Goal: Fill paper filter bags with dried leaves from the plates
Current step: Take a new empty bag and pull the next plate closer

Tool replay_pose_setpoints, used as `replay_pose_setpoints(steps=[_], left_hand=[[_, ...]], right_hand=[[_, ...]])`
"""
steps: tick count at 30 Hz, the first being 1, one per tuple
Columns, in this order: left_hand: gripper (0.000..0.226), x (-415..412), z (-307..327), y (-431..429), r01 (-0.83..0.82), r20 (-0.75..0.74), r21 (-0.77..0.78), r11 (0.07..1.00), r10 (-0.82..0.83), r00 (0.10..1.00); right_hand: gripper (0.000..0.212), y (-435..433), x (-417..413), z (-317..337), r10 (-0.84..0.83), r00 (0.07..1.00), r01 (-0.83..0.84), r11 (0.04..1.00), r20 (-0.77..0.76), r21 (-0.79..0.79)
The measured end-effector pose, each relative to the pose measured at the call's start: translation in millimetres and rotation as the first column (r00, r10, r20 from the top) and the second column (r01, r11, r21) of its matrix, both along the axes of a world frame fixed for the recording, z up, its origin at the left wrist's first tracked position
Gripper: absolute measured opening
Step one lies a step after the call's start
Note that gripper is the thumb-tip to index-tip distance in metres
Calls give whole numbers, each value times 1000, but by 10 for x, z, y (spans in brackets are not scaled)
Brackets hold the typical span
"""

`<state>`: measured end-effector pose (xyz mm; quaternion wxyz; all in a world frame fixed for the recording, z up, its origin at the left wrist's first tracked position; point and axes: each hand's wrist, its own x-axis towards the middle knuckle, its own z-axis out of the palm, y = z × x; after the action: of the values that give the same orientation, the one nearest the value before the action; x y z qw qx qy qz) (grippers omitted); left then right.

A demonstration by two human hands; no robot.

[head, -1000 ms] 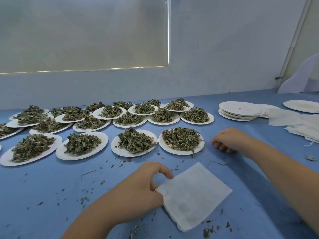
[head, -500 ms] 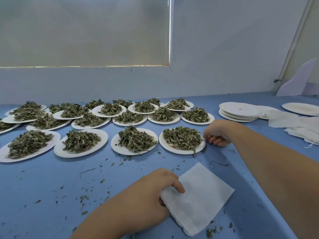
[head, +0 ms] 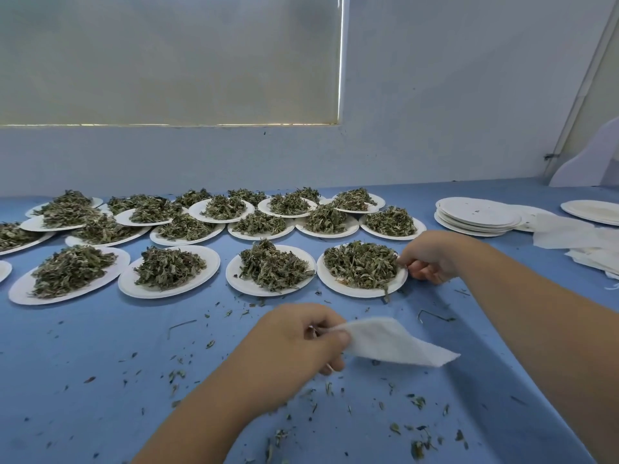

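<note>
My left hand (head: pixel 298 339) pinches one edge of a white paper filter bag (head: pixel 392 343) and holds it lifted off the blue table, the far corner drooping to the right. My right hand (head: pixel 427 259) grips the right rim of the nearest white plate (head: pixel 338 285), which carries a heap of dried green leaves (head: pixel 360 264). Several more white plates of dried leaves (head: pixel 273 267) stand in rows to the left and behind.
A stack of bare white plates (head: pixel 475 216) and another plate (head: pixel 593 211) sit at the back right. A pile of unfilled filter bags (head: pixel 589 242) lies at the right edge. Leaf crumbs and stems litter the blue tabletop (head: pixel 100 363). A wall rises behind the plates.
My left hand has lifted the filter bag, which lay flat on the table. My right hand has moved left from the bare table to the rim of the nearest plate.
</note>
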<state>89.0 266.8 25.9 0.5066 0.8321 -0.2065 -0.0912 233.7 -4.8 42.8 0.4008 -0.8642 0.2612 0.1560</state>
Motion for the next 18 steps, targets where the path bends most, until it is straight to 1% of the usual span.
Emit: replay_pose_setpoints(steps=[4, 8, 11, 13, 15, 18], left_hand=[[23, 49, 39, 62, -97, -150, -214, 972, 66, 986], [24, 113, 52, 128, -208, -268, -412, 887, 100, 958], [15, 155, 109, 207, -304, -304, -535, 789, 156, 940], [20, 180, 164, 297, -364, -313, -586, 724, 212, 926], [22, 197, 230, 410, -398, -309, -614, 682, 256, 916], [14, 191, 315, 568, -408, -289, -655, 636, 289, 913]], right_hand=[[10, -15, -101, -67, -74, 989, 52, 985, 129, 164], [9, -144, -169, -157, -146, 975, 87, 944, 169, 318], [8, -299, -215, -203, -179, 967, 96, 914, 179, 395], [5, -400, -258, -228, -180, 967, 88, 898, 178, 431], [3, -484, -318, -249, -164, 971, 68, 884, 172, 462], [3, -556, -426, -266, -97, 982, 3, 866, 163, 499]])
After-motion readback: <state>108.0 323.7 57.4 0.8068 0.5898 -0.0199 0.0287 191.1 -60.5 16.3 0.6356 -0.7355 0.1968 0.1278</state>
